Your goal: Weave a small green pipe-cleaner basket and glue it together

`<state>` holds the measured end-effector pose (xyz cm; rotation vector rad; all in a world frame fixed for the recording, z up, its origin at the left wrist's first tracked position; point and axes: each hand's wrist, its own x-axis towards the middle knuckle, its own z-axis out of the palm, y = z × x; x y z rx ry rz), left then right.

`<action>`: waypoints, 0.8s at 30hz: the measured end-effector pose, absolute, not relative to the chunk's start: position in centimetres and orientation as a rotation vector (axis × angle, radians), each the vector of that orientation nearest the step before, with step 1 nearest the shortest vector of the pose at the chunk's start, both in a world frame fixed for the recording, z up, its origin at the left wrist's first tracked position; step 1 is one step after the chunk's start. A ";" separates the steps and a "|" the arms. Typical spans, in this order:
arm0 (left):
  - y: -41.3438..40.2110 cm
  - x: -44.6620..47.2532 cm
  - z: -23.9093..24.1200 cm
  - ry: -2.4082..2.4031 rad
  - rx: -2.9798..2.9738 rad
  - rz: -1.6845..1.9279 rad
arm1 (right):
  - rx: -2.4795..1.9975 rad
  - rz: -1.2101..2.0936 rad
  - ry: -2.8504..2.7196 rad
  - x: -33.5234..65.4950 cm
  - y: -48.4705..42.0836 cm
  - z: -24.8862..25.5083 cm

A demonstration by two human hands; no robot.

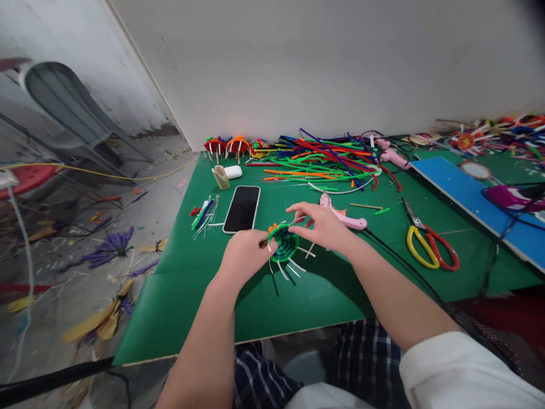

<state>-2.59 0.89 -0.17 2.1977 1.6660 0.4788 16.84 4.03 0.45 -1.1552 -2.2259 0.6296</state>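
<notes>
A small round disc (286, 244) of green and dark blue pipe-cleaner rings, with thin white strips sticking out of its edge, is tilted just above the table. My left hand (247, 253) is closed on its left edge, thumb in front. An orange bit (273, 227) shows at the top of the disc. At the upper right edge, my right hand (319, 224) has thumb and forefinger brought together around a thin white strip (297, 222). A pink glue gun (351, 221) lies just behind my right hand, its nozzle end partly hidden.
On the green table (204, 301) lie a phone (242, 209), scissors (426, 236), a pile of coloured pipe cleaners (323, 153) and cut bits (203, 216). Mushroom-like pieces (238, 145) stand at the back. A blue board (464, 196) lies right. A black cord (400, 261) runs past my right forearm.
</notes>
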 end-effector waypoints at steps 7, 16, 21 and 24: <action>0.9 -2.7 -0.3 1.730 2.139 0.511 | -1.155 0.536 -2.265 16.7 4.1 0.0; 0.9 -2.8 0.1 1.812 1.983 0.606 | -1.050 0.619 -1.890 16.8 4.3 0.3; 0.8 -2.8 0.2 1.789 1.979 0.619 | -1.121 0.820 -1.675 17.0 4.4 0.6; 0.8 -2.8 0.2 1.785 1.979 0.628 | -1.124 0.963 -1.573 16.9 4.5 0.6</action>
